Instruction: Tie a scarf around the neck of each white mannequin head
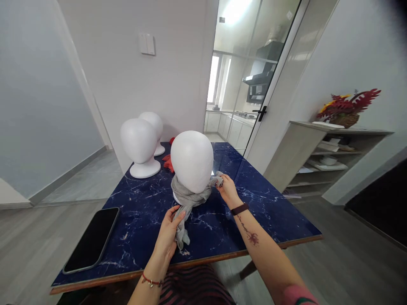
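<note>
A white foam mannequin head stands upright on the table in front of me. Around its neck is wrapped a thin grey scarf, with one end hanging toward me and the other drawn out to the right. My left hand is closed on the hanging end, thumb on top. On the other side, my right hand pinches the bunched right end beside the head's neck. The head's base is mostly hidden by the scarf.
A dark blue marble-patterned table carries two more white foam heads, one nearer and one behind. Red cloth lies behind the scarfed head. A phone rests at the left edge. A shelf stands right.
</note>
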Demonstrator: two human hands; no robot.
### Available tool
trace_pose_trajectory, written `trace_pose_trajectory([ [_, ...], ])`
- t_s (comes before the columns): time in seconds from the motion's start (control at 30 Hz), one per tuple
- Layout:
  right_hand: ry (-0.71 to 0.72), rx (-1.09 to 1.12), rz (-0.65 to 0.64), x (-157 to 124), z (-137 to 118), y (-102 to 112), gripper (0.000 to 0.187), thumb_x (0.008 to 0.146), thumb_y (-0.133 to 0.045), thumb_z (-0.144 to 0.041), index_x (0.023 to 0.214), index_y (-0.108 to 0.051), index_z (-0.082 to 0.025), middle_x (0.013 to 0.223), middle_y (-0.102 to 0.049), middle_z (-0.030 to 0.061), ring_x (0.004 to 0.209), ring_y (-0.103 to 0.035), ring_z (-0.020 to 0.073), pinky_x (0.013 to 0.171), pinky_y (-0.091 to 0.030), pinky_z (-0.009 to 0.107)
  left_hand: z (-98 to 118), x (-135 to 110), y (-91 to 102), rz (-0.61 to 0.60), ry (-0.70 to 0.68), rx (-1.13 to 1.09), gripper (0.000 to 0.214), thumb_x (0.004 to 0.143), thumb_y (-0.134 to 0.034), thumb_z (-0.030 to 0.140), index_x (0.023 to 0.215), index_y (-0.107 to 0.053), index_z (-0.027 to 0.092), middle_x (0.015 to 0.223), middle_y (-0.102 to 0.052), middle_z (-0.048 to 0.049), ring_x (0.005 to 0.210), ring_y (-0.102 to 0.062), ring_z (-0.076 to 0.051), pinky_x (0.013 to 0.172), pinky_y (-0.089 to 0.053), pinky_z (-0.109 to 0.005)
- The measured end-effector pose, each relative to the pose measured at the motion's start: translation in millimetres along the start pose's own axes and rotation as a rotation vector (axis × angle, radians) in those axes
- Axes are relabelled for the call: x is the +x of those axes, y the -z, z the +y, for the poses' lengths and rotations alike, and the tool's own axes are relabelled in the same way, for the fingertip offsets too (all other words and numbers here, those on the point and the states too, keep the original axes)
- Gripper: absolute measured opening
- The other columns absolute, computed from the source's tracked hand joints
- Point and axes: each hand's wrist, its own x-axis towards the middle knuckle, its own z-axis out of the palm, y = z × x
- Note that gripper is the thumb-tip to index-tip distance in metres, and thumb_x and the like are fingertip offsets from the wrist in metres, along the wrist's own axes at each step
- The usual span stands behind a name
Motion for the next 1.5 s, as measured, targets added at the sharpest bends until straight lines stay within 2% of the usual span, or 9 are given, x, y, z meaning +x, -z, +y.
trace_pose_trajectory([
  [0.2, 0.064, 0.048, 0.089, -3.4, -4.1, -2.1, 0.022, 0.07, -0.053, -0.037, 0.082, -0.049, -0.019, 0.072, -0.054, -0.0019, 0.059, -0.05, 0.0112, 0.055, -0.042, 0.024, 9.4, 0.3, 14.2, 0.056, -0.436, 0.442, 0.022, 0.063, -0.07, 0.002, 0.074, -0.068, 0.021, 0.081, -0.063, 0.0003, 0.077, -0.057, -0.012, 0.073, -0.043, -0.018],
  [0.33, 0.369, -0.297, 0.054, -72.5, -6.6, 1.3, 0.017, 0.085, -0.046, -0.034, 0.085, -0.053, -0.018, 0.078, -0.055, 0.0003, 0.07, -0.05, 0.0131, 0.063, -0.043, 0.025, 1.5, -5.8, -3.1, -0.06, -0.258, 0.337, 0.019, 0.063, -0.073, 0.005, 0.078, -0.07, 0.017, 0.087, -0.067, -0.0049, 0.088, -0.059, -0.016, 0.082, -0.041, -0.019],
  [0.5, 0.636, -0.756, -0.422, -179.7, 7.7, 10.4, 0.013, 0.089, -0.048, -0.018, 0.092, -0.059, -0.023, 0.092, -0.059, 0.0035, 0.085, -0.055, 0.0166, 0.077, -0.046, 0.029, -5.9, -10.7, -26.2, -0.164, 0.154, -0.028, 0.02, 0.079, -0.063, 0.026, 0.096, -0.068, 0.016, 0.095, -0.07, -0.0061, 0.085, -0.063, -0.016, 0.076, -0.046, -0.023],
  [0.67, 0.722, -0.978, -0.368, -222.3, 23.6, 17.6, 0.018, 0.088, -0.049, -0.013, 0.095, -0.061, -0.024, 0.094, -0.06, 0.0053, 0.089, -0.058, 0.0203, 0.081, -0.048, 0.038, -4.3, -9.0, -36.5, -0.159, 0.157, -0.093, 0.025, 0.071, -0.071, 0.028, 0.092, -0.066, 0.016, 0.091, -0.07, -0.0041, 0.083, -0.064, -0.016, 0.076, -0.047, -0.024],
  [0.87, 0.701, -0.96, -0.2, -208.0, 8.6, 42.7, 0.037, 0.09, -0.05, -0.024, 0.126, -0.046, -0.023, 0.121, -0.056, 0.0114, 0.104, -0.059, 0.0221, 0.082, -0.052, 0.035, -13.0, -6.7, -28.5, -0.079, -0.252, 0.388, 0.039, 0.06, -0.079, 0.026, 0.094, -0.062, 0.018, 0.101, -0.064, -0.01, 0.104, -0.057, -0.027, 0.092, -0.041, -0.037],
  [0.97, 0.734, -0.912, 0.086, -175.9, -7.6, 51.1, 0.029, 0.09, -0.051, -0.03, 0.117, -0.053, -0.02, 0.117, -0.059, 0.0127, 0.107, -0.057, 0.0246, 0.089, -0.047, 0.041, -4.3, -16.2, -18.8, -0.048, -0.521, 0.73, 0.028, 0.068, -0.072, 0.032, 0.093, -0.066, 0.021, 0.11, -0.059, -0.0112, 0.113, -0.05, -0.032, 0.101, -0.033, -0.046],
  [1.07, 0.58, -0.837, 0.03, -138.0, -9.9, 45.2, 0.026, 0.089, -0.05, -0.036, 0.103, -0.061, -0.017, 0.101, -0.065, 0.011, 0.085, -0.063, 0.0213, 0.075, -0.051, 0.036, 9.4, -24.1, -16.2, 0.04, -0.671, 0.878, 0.02, 0.074, -0.065, 0.033, 0.091, -0.069, 0.022, 0.112, -0.055, -0.011, 0.114, -0.047, -0.033, 0.102, -0.032, -0.047],
  [1.23, 0.351, -0.702, -0.213, -107.3, 17.4, 16.7, 0.027, 0.082, -0.055, -0.039, 0.091, -0.067, -0.016, 0.073, -0.068, 0.0046, 0.05, -0.056, 0.0145, 0.046, -0.041, 0.024, 11.8, -14.9, -36.0, -0.014, -0.606, 0.714, 0.012, 0.07, -0.07, 0.033, 0.07, -0.069, 0.021, 0.086, -0.056, -0.0072, 0.087, -0.055, -0.026, 0.087, -0.042, -0.037],
  [1.5, 0.234, -0.639, -0.369, -151.2, 7.4, 0.8, 0.022, 0.083, -0.057, -0.036, 0.073, -0.067, -0.018, 0.057, -0.061, -0.0013, 0.051, -0.051, 0.0125, 0.048, -0.035, 0.022, 0.0, 17.4, -31.0, 0.004, -0.478, 0.74, 0.015, 0.078, -0.057, 0.019, 0.065, -0.063, 0.021, 0.071, -0.061, -0.0044, 0.071, -0.056, -0.021, 0.075, -0.042, -0.031],
])
